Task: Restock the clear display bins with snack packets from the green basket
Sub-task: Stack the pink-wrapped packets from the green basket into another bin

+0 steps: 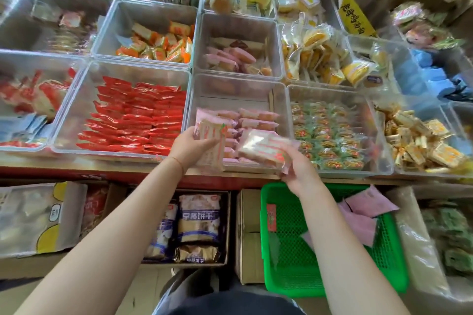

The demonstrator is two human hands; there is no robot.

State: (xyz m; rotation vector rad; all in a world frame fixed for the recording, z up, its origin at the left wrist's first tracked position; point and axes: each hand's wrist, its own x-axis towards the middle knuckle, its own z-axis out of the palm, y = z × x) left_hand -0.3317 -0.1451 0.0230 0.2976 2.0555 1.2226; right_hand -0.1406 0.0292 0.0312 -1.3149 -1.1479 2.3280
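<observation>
My left hand [189, 147] grips a pink-and-clear snack packet [208, 135] held upright at the front left corner of a clear display bin [231, 89]. That bin holds rows of similar pink packets [257, 117]. My right hand [298, 167] holds a second packet [266, 147] tilted flat over the bin's front right edge. Below the shelf, under my right forearm, stands the green basket [289, 245] with a few pink packets [366, 212] at its right side.
Neighbouring clear bins hold red packets [135, 117], green-wrapped snacks [325, 133], golden squares [419, 140] and orange packets [158, 45]. A red shelf edge [102, 176] runs along the front. Cardboard boxes with biscuit bags [198, 222] sit on the floor to the left of the basket.
</observation>
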